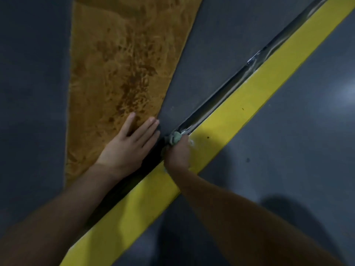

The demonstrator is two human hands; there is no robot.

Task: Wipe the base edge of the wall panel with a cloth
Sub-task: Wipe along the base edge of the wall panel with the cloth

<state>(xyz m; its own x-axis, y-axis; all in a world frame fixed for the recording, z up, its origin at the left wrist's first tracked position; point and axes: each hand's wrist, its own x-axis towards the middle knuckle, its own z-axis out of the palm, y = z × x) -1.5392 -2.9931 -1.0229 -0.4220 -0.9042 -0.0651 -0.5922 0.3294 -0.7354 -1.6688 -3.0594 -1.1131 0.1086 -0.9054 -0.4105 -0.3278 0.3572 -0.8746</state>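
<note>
Glossy metal base edge (217,100) — soft cloth (174,137), matt floor (288,150)

My right hand (177,152) hid most of the cloth (174,138); my fingers were out of sight, and the shiny base edge (221,98) was blurred.

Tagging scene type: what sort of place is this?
Likely an indoor commercial or industrial space, seen at a wall's foot: grey floor with a yellow stripe, a shiny base strip, a wood-look panel. The right hand holds a cloth at the strip.
</note>
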